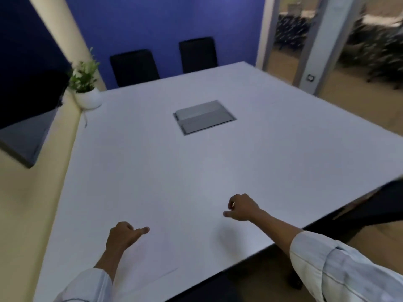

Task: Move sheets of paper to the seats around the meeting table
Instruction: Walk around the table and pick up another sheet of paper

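The white meeting table [218, 162] fills the view. A white sheet of paper [159, 256] lies flat near the table's front edge; it barely shows against the top, with only its near edge faintly visible. My left hand [122, 236] hovers over the sheet's left part, fingers curled and thumb out, holding nothing. My right hand [241, 207] is further right and a little further in, above bare table. Its fingers are also curled, with nothing in them. Two black chairs [134, 66] [197, 54] stand at the far side.
A grey cable hatch [204, 116] is set into the table's middle. A potted plant [86, 90] sits at the far left corner by a cream wall. Another black chair [379, 205] is at the right side, and a dark seat [207, 290] is below the front edge. Glass doors are at the back right.
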The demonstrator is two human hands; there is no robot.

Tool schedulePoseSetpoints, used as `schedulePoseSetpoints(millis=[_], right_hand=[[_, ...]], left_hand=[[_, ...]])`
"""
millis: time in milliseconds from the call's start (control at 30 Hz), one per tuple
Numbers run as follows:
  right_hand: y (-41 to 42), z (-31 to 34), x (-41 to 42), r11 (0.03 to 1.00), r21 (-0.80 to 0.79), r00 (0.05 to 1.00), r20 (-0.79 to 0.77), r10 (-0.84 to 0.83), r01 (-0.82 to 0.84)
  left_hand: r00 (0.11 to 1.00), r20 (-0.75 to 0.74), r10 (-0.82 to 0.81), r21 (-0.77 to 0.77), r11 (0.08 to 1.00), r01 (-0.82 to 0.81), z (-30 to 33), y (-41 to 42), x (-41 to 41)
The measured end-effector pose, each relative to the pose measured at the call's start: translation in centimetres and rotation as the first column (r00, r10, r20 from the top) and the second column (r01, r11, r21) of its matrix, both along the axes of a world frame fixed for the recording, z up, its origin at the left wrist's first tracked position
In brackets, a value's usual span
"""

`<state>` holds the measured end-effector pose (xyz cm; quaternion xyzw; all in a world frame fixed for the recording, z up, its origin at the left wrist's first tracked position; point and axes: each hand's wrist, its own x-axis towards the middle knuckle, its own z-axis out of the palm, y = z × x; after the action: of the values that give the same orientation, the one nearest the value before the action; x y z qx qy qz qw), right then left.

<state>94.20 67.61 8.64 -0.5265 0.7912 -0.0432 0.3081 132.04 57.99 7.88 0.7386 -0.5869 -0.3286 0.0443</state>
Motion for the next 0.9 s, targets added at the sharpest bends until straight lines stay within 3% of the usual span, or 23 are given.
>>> schedulePoseSetpoints(millis=[100, 200, 367, 500, 667, 900], right_hand=[[2.8, 3.7, -5.4, 0.980, -0.094, 0.967, -0.202, 0.153, -0.175], [6.2, 6.6, -12.0, 0.924, -0.207, 0.876, -0.435, 0.206, -0.320], [12.9, 10.8, -25.2, 0.888, -0.291, 0.825, -0.544, 0.151, -0.355], [18.9, 14.7, -36.6, 0.868, -0.264, 0.733, -0.663, 0.153, -0.420], [24.9, 18.4, -49.8, 0.903, -0.187, 0.686, -0.713, 0.146, -0.387], [27.2, 17.7, -65.6, 0.950, -0.175, 0.785, -0.611, 0.102, -0.259]], left_hand=[[0.981, 0.015, -0.191, -0.076, 0.978, 0.192, 3.9, -0.2, -10.5], [0.926, 0.081, -0.368, -0.203, 0.904, 0.376, 8.0, 1.7, -23.3], [0.778, 0.214, -0.591, -0.395, 0.676, 0.622, 13.0, 7.6, -46.4], [0.672, 0.337, -0.660, -0.479, 0.494, 0.726, 14.7, 13.1, -62.6], [0.608, 0.378, -0.698, -0.458, 0.430, 0.778, 14.9, 18.2, -77.2], [0.588, 0.402, -0.702, -0.388, 0.451, 0.804, 12.7, 17.9, -92.6]])
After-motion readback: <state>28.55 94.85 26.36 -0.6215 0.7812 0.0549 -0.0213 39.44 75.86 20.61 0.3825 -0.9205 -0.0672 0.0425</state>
